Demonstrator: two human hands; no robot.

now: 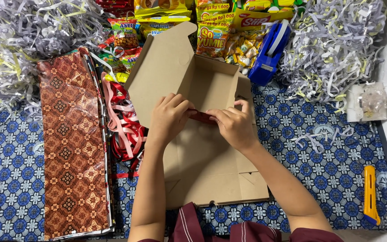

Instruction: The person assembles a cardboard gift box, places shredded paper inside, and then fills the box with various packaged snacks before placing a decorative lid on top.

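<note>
Both hands meet at the near wall of an open brown cardboard box (202, 148) on a blue patterned cloth (319, 148), left hand (170, 117) and right hand (234, 125) each with a narrow grip pinching a small dark red strip (201, 117)

Cardboard box (202, 152) centre; ribbons (124, 125) left; tape dispenser (269, 47) behind-right; cutter (370, 195) far right.

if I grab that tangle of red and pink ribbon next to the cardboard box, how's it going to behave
The tangle of red and pink ribbon would probably be floppy and light: its thin strips lie in loose loops. It may lift as one clump, trailing ends, since the strands overlap. Its glossy look suggests it could slip through fingers.
</note>
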